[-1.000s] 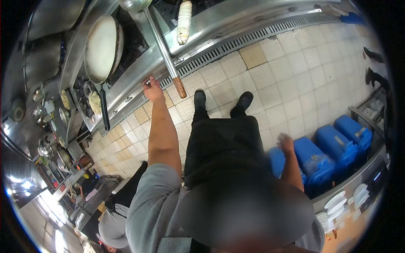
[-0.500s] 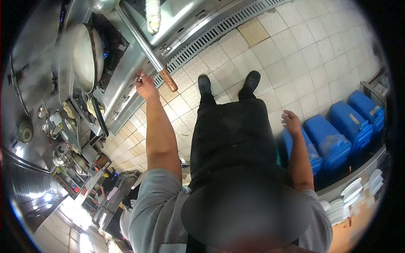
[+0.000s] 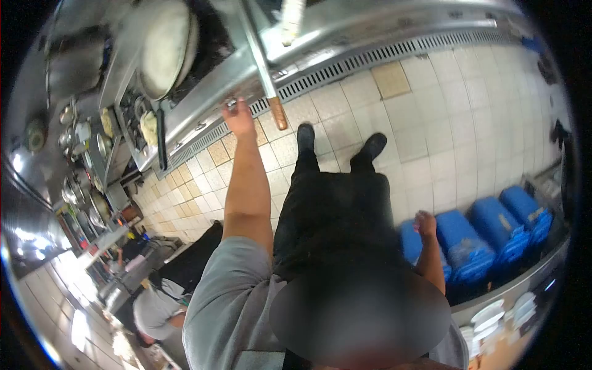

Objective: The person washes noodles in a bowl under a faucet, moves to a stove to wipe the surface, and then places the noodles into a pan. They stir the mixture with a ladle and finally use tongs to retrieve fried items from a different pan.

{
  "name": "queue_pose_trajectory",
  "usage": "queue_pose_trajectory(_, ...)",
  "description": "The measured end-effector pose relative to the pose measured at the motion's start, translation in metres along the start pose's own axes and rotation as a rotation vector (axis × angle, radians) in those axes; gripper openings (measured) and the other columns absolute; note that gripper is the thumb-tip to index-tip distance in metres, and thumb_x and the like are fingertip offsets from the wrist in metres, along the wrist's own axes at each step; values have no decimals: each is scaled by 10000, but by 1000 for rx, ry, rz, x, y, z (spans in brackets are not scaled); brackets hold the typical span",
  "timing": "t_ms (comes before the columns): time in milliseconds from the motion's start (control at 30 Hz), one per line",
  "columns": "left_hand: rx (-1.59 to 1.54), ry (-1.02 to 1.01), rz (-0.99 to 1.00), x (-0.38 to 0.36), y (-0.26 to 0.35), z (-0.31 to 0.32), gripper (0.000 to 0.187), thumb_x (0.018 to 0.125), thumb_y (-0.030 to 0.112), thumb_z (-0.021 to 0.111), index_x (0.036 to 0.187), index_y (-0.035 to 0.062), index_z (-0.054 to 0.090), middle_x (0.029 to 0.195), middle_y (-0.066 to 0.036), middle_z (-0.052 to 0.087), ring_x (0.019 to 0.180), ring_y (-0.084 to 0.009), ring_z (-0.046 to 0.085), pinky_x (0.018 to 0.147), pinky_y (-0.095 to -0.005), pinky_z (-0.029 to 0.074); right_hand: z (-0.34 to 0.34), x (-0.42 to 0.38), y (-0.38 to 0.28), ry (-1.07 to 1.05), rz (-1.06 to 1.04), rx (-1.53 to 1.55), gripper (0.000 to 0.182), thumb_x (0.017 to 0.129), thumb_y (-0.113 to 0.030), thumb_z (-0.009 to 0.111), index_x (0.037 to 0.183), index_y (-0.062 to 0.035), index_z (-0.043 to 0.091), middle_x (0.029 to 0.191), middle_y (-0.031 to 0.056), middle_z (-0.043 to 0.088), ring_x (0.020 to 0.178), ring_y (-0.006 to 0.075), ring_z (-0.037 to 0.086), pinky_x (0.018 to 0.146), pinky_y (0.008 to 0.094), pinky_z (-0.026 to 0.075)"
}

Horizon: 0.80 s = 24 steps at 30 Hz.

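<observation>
My left hand point(image 3: 239, 117) reaches to the front of the steel stove point(image 3: 203, 102), its fingers closed around a small control knob point(image 3: 232, 102). To its right, a ladle point(image 3: 262, 61) with a wooden grip sticks out over the stove's edge; its bowl is out of view. A pale-lined frying pan point(image 3: 165, 52) sits on the stove beyond my left hand. A black handle point(image 3: 162, 140) juts over the edge beside a crumpled cloth point(image 3: 148, 127). My right hand point(image 3: 425, 223) hangs by the blue bins with nothing in it, fingers loosely bent and slightly blurred.
Several blue bins point(image 3: 462, 237) stand along the right under a counter with stacked white plates point(image 3: 488, 317). A slotted floor drain point(image 3: 345, 71) runs along the stove. A person point(image 3: 159, 308) in an apron bends at the lower left. A white wrapped object point(image 3: 292, 21) hangs over the stove.
The view has turned and shifted, so the stove lies more level across the top. My left hand stays at the knob. The other person has come further into view; my right hand's fingers look more bent.
</observation>
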<state>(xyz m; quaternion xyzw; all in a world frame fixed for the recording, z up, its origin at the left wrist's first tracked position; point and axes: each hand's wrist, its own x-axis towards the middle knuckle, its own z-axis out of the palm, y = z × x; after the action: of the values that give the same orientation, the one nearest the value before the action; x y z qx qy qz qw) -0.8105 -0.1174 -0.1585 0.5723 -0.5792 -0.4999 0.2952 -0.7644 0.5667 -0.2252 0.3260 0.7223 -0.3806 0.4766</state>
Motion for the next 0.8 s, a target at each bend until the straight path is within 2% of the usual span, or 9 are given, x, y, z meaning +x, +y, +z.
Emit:
queue_pose_trajectory(100,7,-104,51,-3,-23,-21,623,902,217,702,1383,-27,389,893,-64,613,743,-119,533,628,-267,429,-3,-1,-32,-33,-153,79,207,879,-62,611,1059,36,636,806,71,653,620,128,590,513,264,482)
queue_pose_trajectory(200,255,-279,-19,-19,-39,-63,545,915,266,676,1329,-31,483,865,-67,645,732,-119,557,659,-280,460,5,-2,-85,173,-630,-211,96,880,-39,600,948,7,651,779,41,630,645,113,566,542,236,466)
queue_pose_trajectory(300,324,-505,-267,-43,-56,-124,514,899,254,683,1305,-19,525,844,-95,677,646,-150,594,584,-310,487,39,-90,-210,59,-727,-103,85,897,-63,618,814,-44,614,724,16,592,568,79,499,482,215,392)
queue_pose_trajectory(400,593,-652,-310,-66,-66,-206,609,885,409,676,1271,-47,559,969,-161,697,824,-232,684,734,-340,542,83,-192,-310,-113,-716,-51,187,922,-110,631,754,-72,557,659,0,543,504,54,414,437,215,313)
queue_pose_trajectory(500,726,-643,-299,-68,-149,-302,591,872,432,669,1267,0,585,1154,-208,652,1092,-311,622,936,-410,497,140,-278,-367,-335,-876,148,266,941,-168,639,723,-84,510,614,-15,498,470,38,347,416,217,259)
queue_pose_trajectory(567,686,-707,-300,-78,-171,-374,584,859,392,695,1284,8,576,1170,-220,646,1081,-312,619,885,-428,516,181,-315,-390,-463,-997,84,217,945,-178,635,782,-59,555,649,5,551,492,68,419,449,221,319)
queue_pose_trajectory(633,621,-547,-487,-74,-172,-419,584,861,356,703,1300,0,557,1105,-214,668,869,-300,677,717,-388,552,235,-351,-406,-580,-1098,-41,166,940,-176,642,857,-35,616,715,38,627,547,91,521,502,224,400)
queue_pose_trajectory(667,556,-403,-673,-73,-157,-439,582,864,337,705,1307,-6,546,1060,-208,680,741,-289,692,613,-362,558,270,-371,-409,-545,-1123,-137,145,931,-170,651,927,-26,633,791,55,655,637,114,568,571,238,436)
queue_pose_trajectory(800,255,-111,-781,-49,-184,-531,578,881,338,691,1316,-9,531,988,-167,681,618,-226,651,510,-332,506,407,-417,-413,-535,-1283,-534,333,898,-157,684,1199,-25,631,1110,109,682,1009,190,635,828,295,500)
